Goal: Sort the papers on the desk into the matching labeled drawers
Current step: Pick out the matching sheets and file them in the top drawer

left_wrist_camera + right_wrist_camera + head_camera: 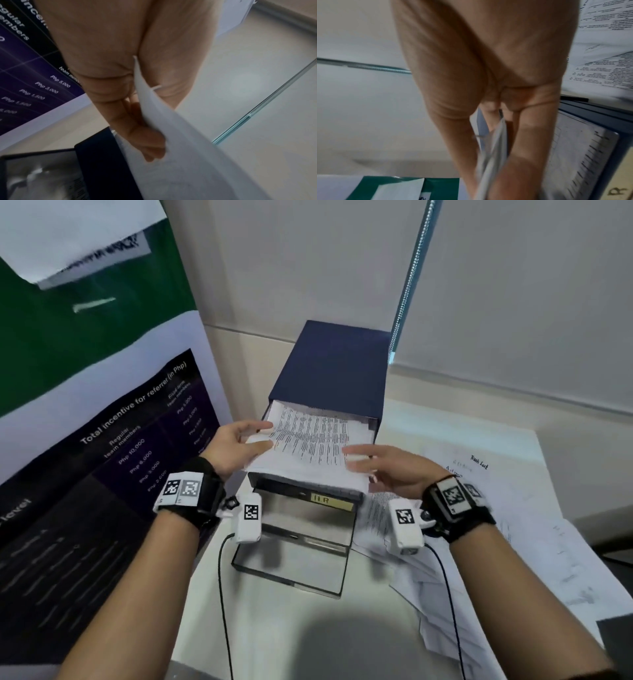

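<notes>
Thin stack of white printed sheets [308,443] sits between both hands over the pulled-out top drawer [301,491] of the dark blue desktop drawer cabinet [332,368]. Far end is already under the cabinet top; near end overhangs the drawer front, above the yellow label [331,501], which looks like "HR" (blurred). Long axis runs away from the person, in line with drawer travel, so my guess is the next move is a straight push forward and down. Left hand [236,445] pinches the left edge, thumb on top, fingers [147,147] curled beneath. Right hand [387,470] pinches the near right corner, fingers [518,142] below. Both equally near. More loose white papers [479,508] lie on the white desk [281,628] to the right, unsorted.
</notes>
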A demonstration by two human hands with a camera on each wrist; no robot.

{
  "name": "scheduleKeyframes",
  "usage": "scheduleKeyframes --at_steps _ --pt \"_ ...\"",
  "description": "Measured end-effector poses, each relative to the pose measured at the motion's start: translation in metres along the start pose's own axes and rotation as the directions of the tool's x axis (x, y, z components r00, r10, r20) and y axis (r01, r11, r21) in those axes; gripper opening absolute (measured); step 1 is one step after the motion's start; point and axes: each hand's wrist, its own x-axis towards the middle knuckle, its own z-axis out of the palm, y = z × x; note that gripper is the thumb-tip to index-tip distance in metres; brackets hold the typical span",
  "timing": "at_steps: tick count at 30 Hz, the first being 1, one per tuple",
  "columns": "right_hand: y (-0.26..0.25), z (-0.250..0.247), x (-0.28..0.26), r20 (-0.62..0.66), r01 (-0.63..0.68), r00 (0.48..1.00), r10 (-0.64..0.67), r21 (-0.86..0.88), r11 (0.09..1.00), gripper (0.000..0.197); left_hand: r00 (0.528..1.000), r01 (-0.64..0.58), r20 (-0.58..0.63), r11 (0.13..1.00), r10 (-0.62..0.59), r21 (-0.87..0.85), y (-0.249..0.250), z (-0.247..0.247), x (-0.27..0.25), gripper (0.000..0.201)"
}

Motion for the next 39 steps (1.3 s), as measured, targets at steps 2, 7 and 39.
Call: scheduleKeyframes --at_steps 2,7,39 --pt "0.001 -0.003 -0.001 0.064 -0.007 0.998 0.004 0.053 0.999 0.035 1.0 -0.004 -0.029 1.0 0.005 0.021 -0.005 0.007 0.014 0.032" --pt "-0.013 -0.006 0.029 -0.182 0.079 0.983 -0.038 0.219 0.973 0.029 0.951 -0.08 -0.263 0.951 0.163 0.3 -0.008 0.029 0.041 0.03" --pt "0.265 -0.142 -0.018 -0.357 -0.279 0.926 -0.119 -0.863 0.422 0.045 0.773 -0.356 0.635 0.824 -0.006 0.441 -0.047 0.29 0.026 0.029"
